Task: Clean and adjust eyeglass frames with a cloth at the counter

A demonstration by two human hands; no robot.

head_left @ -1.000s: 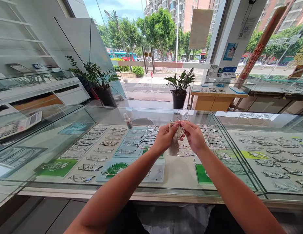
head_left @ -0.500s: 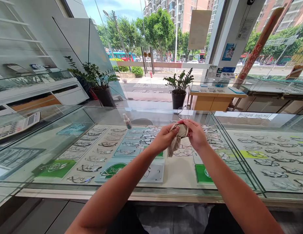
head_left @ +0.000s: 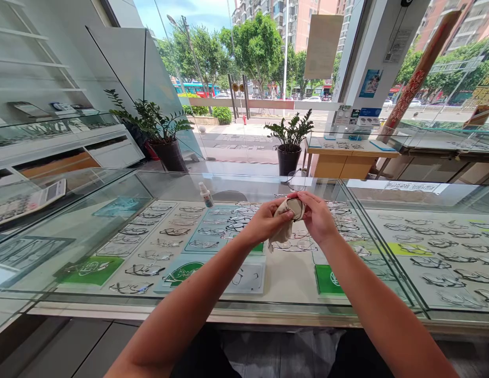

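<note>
A pair of thin-rimmed eyeglasses (head_left: pixel 298 181) is held above the glass counter, one lens pointing away from me. Pinched in my left hand (head_left: pixel 268 220) is a beige cloth (head_left: pixel 282 234), wrapped against the nearer lens with its loose end hanging below. My left thumb presses at the front of that lens. The fingers of my right hand (head_left: pixel 317 214) are closed on the rim at the right side of the eyeglasses. Part of the frame is hidden behind the fingers and cloth.
The glass display counter (head_left: pixel 287 310) holds rows of eyeglasses under its top. A white spray bottle (head_left: pixel 206 195) stands on it beyond my left hand. A calculator (head_left: pixel 47 199) lies at the left. Potted plants (head_left: pixel 289 157) stand past the counter, before the window.
My hands have shifted slightly right. My left thumb and the cloth have moved across the nearer lens, and the cloth's hanging end has changed shape. My right hand keeps its hold.
</note>
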